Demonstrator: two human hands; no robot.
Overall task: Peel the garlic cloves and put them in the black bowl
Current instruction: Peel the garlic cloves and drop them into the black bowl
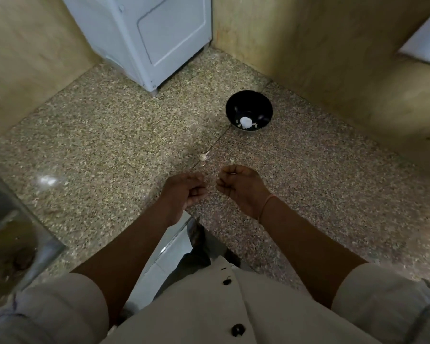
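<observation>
A black bowl stands on the speckled stone counter, far right of centre, with white garlic in its bottom. Small garlic pieces and a scrap of peel lie on the counter between the bowl and my hands. My left hand and my right hand hover close together over the counter, fingers curled inward. A pale sliver shows at my right fingertips; whether either hand grips a clove is hidden by the fingers.
A white appliance stands at the back in the corner. Yellowish tiled walls close in the counter left, back and right. A steel sink sits at the left. The counter's front edge is just below my hands.
</observation>
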